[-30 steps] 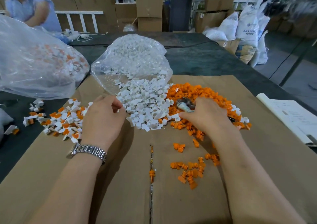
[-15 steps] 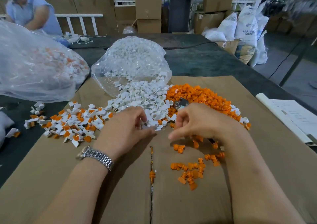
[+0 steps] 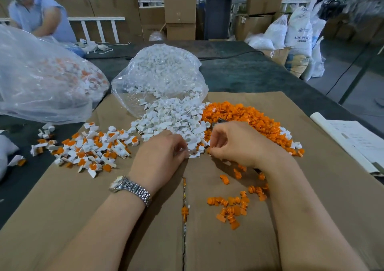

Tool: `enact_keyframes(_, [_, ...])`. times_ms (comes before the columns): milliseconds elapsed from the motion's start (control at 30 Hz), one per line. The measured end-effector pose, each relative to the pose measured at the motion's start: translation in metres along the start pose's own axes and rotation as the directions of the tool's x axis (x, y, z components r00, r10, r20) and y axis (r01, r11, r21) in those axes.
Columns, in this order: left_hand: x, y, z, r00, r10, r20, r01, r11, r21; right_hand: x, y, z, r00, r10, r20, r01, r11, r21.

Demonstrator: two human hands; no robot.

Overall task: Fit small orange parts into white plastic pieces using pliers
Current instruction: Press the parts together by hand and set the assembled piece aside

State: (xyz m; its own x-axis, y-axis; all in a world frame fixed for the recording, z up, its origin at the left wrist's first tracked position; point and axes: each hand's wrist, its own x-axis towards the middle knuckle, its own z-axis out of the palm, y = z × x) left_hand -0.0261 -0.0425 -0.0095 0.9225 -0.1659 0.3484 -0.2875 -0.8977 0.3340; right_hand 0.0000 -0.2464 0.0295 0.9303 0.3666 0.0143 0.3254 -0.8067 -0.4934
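The left hand [image 3: 160, 158] has its fingers curled at the near edge of the white pile [image 3: 172, 123], seemingly pinching one white piece, though the piece itself is too hidden to be sure. The right hand [image 3: 236, 144] is curled too, its fingertips pinching a small orange part just right of the white pile; a dark metal tip, probably the pliers [image 3: 220, 120], pokes out behind its knuckles — likely kept in the palm so the tool stays ready. The hands meet close together, as fits joining two tiny pieces.

Right of the white pile lies the orange heap [image 3: 245, 115]: ribbed, plug-like bits. Left of it sit finished pieces [image 3: 91, 150], white with orange insets. Behind it slumps a clear, crinkled bag [image 3: 160, 73]. All rests on matte brown cardboard [image 3: 83, 218] over the dark bench [image 3: 259, 73].
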Motion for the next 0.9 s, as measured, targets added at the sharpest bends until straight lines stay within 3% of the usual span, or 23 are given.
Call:
enact_keyframes(100, [-0.001, 0.0, -0.002, 0.998, -0.067, 0.001, 0.067, 0.992, -0.11, 0.002, 0.001, 0.001, 0.997, -0.009, -0.08, 0.019, 0.993, 0.117])
enact_keyframes(167, [-0.002, 0.001, -0.007, 0.983, -0.184, 0.02, 0.178, 0.909, -0.376, 0.004, 0.0, 0.002, 0.992, -0.004, -0.128, 0.03, 0.979, 0.2])
enact_keyframes(233, [-0.002, 0.003, -0.013, 0.944, -0.305, 0.124, 0.306, 0.676, -0.67, 0.005, -0.001, 0.003, 0.984, 0.008, -0.179, 0.044, 0.957, 0.287])
enact_keyframes(300, [-0.001, 0.006, -0.02, 0.891, -0.346, 0.295, 0.394, 0.261, -0.881, 0.005, -0.003, 0.003, 0.976, 0.016, -0.218, 0.07, 0.923, 0.379])
enact_keyframes(333, [0.0, 0.006, -0.022, 0.874, -0.33, 0.357, 0.4, 0.069, -0.914, 0.005, -0.004, 0.003, 0.971, 0.012, -0.24, 0.092, 0.904, 0.417])
enact_keyframes(400, [0.002, 0.003, -0.022, 0.868, -0.29, 0.404, 0.388, -0.113, -0.915, 0.004, -0.006, 0.002, 0.959, 0.017, -0.283, 0.137, 0.846, 0.516])
enact_keyframes(500, [0.005, 0.0, -0.021, 0.876, -0.246, 0.415, 0.37, -0.211, -0.905, 0.002, -0.009, 0.0, 0.966, 0.042, -0.257, 0.152, 0.71, 0.688])
enact_keyframes(667, [0.006, -0.001, -0.021, 0.884, -0.208, 0.42, 0.369, -0.243, -0.897, 0.001, -0.016, 0.002, 0.981, 0.009, -0.193, 0.154, 0.566, 0.81])
enact_keyframes(733, [0.006, 0.0, -0.021, 0.897, -0.185, 0.402, 0.347, -0.272, -0.898, 0.0, -0.019, 0.003, 0.981, -0.012, -0.194, 0.165, 0.575, 0.801])
enact_keyframes(900, [0.006, 0.002, -0.021, 0.92, -0.161, 0.358, 0.319, -0.223, -0.921, -0.001, -0.025, 0.008, 0.969, -0.028, -0.247, 0.198, 0.689, 0.697])
